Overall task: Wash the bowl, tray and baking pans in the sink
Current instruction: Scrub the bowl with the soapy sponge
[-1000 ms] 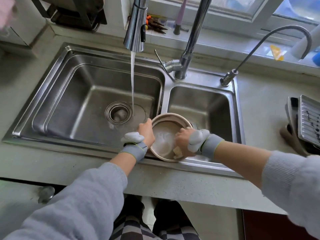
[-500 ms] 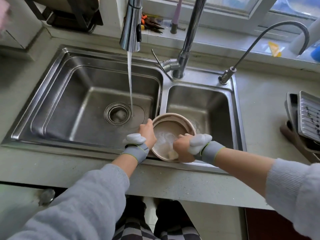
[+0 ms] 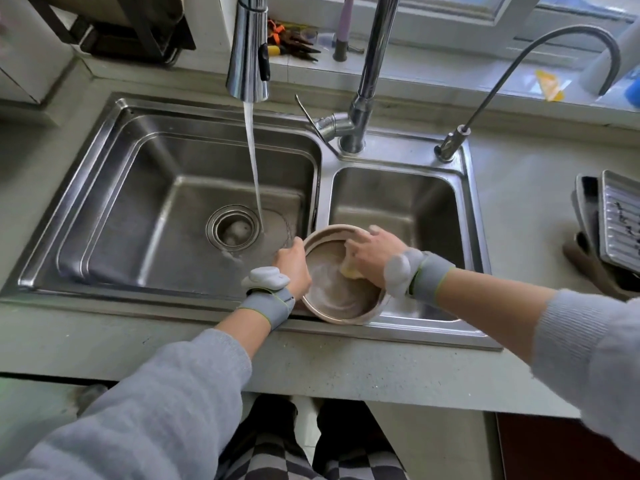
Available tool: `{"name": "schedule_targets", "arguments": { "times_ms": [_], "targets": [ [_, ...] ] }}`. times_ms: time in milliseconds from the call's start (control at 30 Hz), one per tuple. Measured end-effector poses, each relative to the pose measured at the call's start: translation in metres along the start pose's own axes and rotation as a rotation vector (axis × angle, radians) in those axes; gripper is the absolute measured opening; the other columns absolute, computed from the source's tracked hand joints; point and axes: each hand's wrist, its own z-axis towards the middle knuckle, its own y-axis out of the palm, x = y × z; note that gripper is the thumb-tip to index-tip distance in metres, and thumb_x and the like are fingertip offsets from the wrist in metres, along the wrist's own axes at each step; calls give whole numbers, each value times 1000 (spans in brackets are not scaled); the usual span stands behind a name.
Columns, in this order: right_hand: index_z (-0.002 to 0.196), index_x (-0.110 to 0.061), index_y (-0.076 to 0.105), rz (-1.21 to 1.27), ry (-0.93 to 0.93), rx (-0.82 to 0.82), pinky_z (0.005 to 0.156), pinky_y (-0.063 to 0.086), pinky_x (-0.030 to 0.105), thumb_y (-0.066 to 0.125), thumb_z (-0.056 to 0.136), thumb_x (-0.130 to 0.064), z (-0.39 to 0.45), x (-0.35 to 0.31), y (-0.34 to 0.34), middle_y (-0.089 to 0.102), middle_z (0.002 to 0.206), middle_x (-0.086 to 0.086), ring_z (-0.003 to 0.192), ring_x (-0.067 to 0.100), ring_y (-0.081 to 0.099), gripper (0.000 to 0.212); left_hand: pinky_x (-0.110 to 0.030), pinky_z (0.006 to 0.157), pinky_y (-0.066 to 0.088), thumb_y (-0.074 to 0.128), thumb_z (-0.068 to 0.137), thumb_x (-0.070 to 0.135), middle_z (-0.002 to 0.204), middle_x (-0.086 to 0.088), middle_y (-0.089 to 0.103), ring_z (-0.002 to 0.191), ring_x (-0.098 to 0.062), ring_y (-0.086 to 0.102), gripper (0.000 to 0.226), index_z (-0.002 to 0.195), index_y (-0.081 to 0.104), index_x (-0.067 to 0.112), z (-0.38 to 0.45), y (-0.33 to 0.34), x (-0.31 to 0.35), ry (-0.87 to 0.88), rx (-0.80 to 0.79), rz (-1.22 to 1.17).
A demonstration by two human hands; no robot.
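Note:
A round tan baking pan [image 3: 337, 299] is held tilted over the divider of the steel double sink [image 3: 104, 188], its soapy inside facing me. My left hand [image 3: 292, 265] grips the pan's left rim. My right hand [image 3: 375, 254] is inside the pan near its upper right rim, fingers curled round a yellow sponge [image 3: 348, 268] pressed against the pan wall. Dark baking trays [image 3: 620, 223] lean stacked on the counter at the far right.
Water runs from the pull-down faucet [image 3: 249, 53] into the left basin beside the drain [image 3: 233, 228]. A thin gooseneck tap [image 3: 453, 143] stands at the back right. Pliers and a brush lie on the window ledge [image 3: 433, 77]. A black rack [image 3: 131, 29] sits back left.
My right hand with the sponge has swept from the pan's lower edge up to its upper right rim. My left hand keeps its hold on the left rim.

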Motion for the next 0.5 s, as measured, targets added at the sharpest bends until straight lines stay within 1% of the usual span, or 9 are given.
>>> {"name": "schedule_targets", "arguments": {
  "times_ms": [67,100,167,200,267,367,400,467,500],
  "targets": [
    [127,-23,52,131,43,138,97,32,34,46,95,-27,10,-8,-4,39,137,-3,125,24,36,33,-34,66,35,46,92,6,106,-24,59,97,-40,59,22,114,42,2,-1,-1,1,-7,1,-7],
    [127,-27,52,247,-5,150,97,33,35,47,94,-30,13,-20,-3,38,135,-4,123,24,37,34,-35,67,35,46,92,6,107,-24,59,97,-40,59,22,114,42,2,-1,-1,1,-9,-1,-8],
    [124,-24,53,319,-230,116,98,32,37,44,94,-33,5,-42,2,39,135,-2,122,24,38,33,-36,67,35,46,93,8,108,-24,59,98,-41,58,23,115,41,2,-1,-2,0,-6,3,-2],
    [124,-22,54,240,-318,97,98,30,35,43,95,-33,-5,-42,4,41,135,-2,123,23,37,32,-37,67,36,46,93,8,108,-24,59,98,-41,59,23,115,41,2,-2,-2,-1,-6,-1,3],
    [119,-23,58,112,-292,55,95,28,31,45,95,-34,-17,-16,13,47,132,-6,122,20,38,29,-36,68,36,45,93,7,109,-25,59,98,-41,59,23,116,41,1,-1,-2,1,-6,-8,8],
    [112,-24,61,-38,-49,109,94,30,32,46,94,-31,-10,14,23,52,124,-4,116,23,42,24,-37,69,38,46,92,6,110,-23,59,97,-40,59,24,115,41,2,3,-1,6,-15,-39,28],
    [114,-24,59,12,-10,125,94,32,32,49,91,-30,-4,5,22,50,125,-3,114,23,43,26,-38,69,38,46,92,7,109,-23,59,96,-40,60,24,115,41,3,5,0,7,-14,-41,41],
    [118,-25,55,160,-127,59,93,36,34,51,89,-32,1,-24,20,45,129,-2,112,23,43,30,-38,68,38,45,93,7,108,-23,59,95,-40,60,22,114,40,3,5,-1,5,-13,-43,36],
    [119,-25,55,178,-211,30,92,36,34,50,91,-32,-5,-32,18,45,129,-3,113,23,42,30,-38,67,37,44,93,6,109,-24,58,96,-40,59,23,115,40,2,4,-2,3,-15,-41,29]
  ]
}}
